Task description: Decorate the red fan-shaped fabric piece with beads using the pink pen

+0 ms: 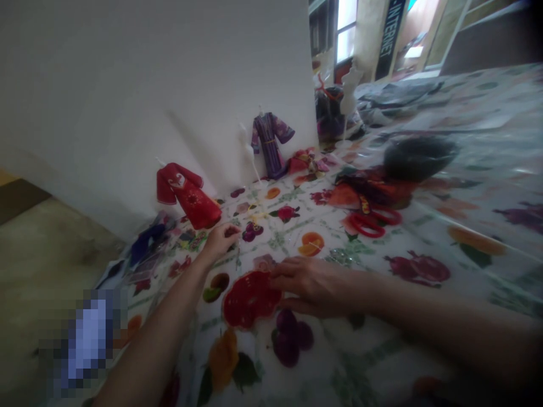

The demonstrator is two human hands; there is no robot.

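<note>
A flat red piece with a scalloped, paler edge (pixel 250 299) lies on the fruit-print tablecloth (pixel 271 390). From the right, my right hand (pixel 314 285) rests over its edge, the fingers stretched out and lying flat. My left hand (pixel 221 240) is farther forward, just above the cloth, its thumb and fingers drawn together. Whatever its fingertips hold, if anything, is too small to make out. Beyond that hand stands a small red doll-sized dress (pixel 197 198) with long sleeves.
A purple patterned miniature robe (pixel 268 144) and a small white mannequin (pixel 248 150) stand by the wall. Red-handled scissors (pixel 369 223) lie near bunched red fabric (pixel 373 186) at right. Clear plastic sheeting (pixel 479 152) spreads across the right side. Blue material (pixel 146 243) lies at left.
</note>
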